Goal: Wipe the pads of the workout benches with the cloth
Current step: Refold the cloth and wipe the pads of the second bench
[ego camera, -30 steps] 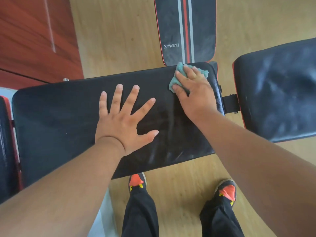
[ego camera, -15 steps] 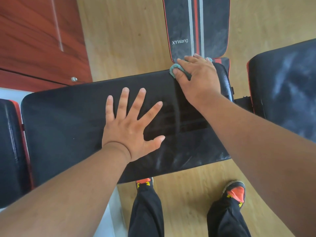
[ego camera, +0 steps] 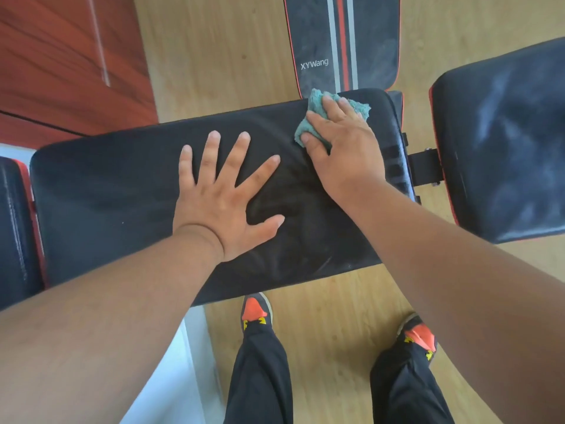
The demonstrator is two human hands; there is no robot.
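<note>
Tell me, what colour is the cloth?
The cloth is teal, a blue-green; the head view shows it.

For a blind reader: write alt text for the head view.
A right hand presses a teal cloth onto a black bench pad; the left hand lies flat, fingers spread, beside it. More pads surround it.
</note>
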